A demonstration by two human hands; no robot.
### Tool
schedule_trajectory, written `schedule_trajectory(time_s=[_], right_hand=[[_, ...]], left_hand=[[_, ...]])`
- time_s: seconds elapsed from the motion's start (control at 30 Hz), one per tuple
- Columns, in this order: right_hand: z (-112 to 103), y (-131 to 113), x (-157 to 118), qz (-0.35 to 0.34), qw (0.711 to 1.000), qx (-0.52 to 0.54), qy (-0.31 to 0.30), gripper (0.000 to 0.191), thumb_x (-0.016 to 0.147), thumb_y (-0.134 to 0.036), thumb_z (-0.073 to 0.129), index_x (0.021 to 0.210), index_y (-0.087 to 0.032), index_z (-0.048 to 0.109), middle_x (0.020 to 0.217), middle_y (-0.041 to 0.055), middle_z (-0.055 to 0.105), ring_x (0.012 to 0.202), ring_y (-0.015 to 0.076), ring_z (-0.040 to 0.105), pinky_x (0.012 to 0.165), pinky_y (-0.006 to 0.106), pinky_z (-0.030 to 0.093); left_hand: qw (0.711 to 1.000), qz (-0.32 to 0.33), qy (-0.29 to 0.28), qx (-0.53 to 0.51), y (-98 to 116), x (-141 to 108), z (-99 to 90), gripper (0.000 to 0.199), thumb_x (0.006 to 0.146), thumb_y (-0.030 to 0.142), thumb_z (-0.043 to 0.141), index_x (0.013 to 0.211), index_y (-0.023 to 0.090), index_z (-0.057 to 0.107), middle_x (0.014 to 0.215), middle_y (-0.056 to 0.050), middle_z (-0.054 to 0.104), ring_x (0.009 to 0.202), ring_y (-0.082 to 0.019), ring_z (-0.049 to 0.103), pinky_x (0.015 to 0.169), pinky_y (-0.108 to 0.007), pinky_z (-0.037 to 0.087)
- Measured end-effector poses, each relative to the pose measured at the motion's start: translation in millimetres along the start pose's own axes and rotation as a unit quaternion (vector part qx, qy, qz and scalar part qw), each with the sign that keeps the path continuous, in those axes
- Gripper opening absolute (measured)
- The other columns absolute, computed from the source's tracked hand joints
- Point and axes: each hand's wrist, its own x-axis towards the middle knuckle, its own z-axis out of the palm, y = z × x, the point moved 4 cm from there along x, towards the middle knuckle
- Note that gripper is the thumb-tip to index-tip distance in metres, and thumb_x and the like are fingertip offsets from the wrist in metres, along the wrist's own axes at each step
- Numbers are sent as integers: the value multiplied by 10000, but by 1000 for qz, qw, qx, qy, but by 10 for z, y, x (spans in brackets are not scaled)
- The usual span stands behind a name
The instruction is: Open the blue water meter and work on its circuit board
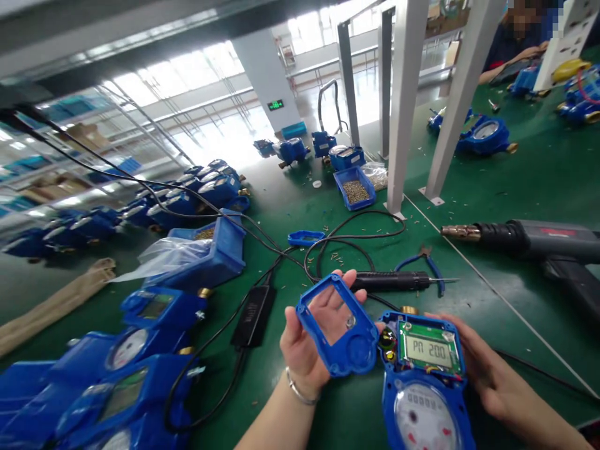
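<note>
My left hand (307,350) holds a blue plastic cover (354,344) with a rectangular window, its fingers showing behind the opening. Just right of it lies a blue water meter (389,400), its upper housing open on a green circuit board and a lit display (429,351). My right hand (487,369) is wrapped round the right side of that meter. The round dial (424,415) faces up at the bottom edge. Behind the cover, a black electric screwdriver (394,280) rests on the green table (281,206).
Blue-handled pliers (437,270) and a heat gun (539,240) lie right. Several meters (126,387) and a blue bin (229,250) stand left, with black cables between. A screw tray (356,189) and white posts (407,100) stand behind. A person (510,47) sits back right.
</note>
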Motion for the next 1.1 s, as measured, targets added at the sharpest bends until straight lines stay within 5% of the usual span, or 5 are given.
schedule_trajectory(time_s=[0.23,0.43,0.8,1.0,1.1], right_hand=[[36,-15,16,24,997,-21,71,855,768,-680,609,1460,-334,246,1542,125,286,1404,348,323,1102,524,355],[-31,-302,-139,-58,957,-204,199,778,786,-691,594,1415,-310,340,1542,96,239,1449,357,168,1166,618,121],[908,-937,-148,-303,844,-426,116,549,937,-503,507,1416,-304,327,1380,95,374,1293,287,400,1060,445,432],[1210,-845,-79,-393,754,-503,155,595,917,-451,562,1435,-311,306,1351,98,372,1187,272,483,950,407,498],[1335,-886,-116,-466,638,-552,268,326,876,-386,635,1195,-363,570,1153,49,530,1017,237,534,890,379,497]], left_hand=[[999,-9,-41,16,0,-92,133,829,780,845,236,1387,307,407,1591,-84,218,1367,-409,338,930,-633,459],[998,-2,-70,4,8,-131,207,816,775,832,285,1382,302,412,1562,-94,277,1311,-380,420,905,-579,496],[994,8,-108,-25,-6,-175,374,826,785,829,264,1410,306,393,1556,-72,301,1287,-352,458,920,-548,507],[993,2,-110,-35,-37,-232,488,764,812,768,342,1396,281,415,1526,-79,367,1286,-331,475,986,-498,473],[991,-4,-114,-67,-49,-249,550,745,815,737,401,1391,266,431,1512,-87,384,1281,-340,476,1003,-533,453]])
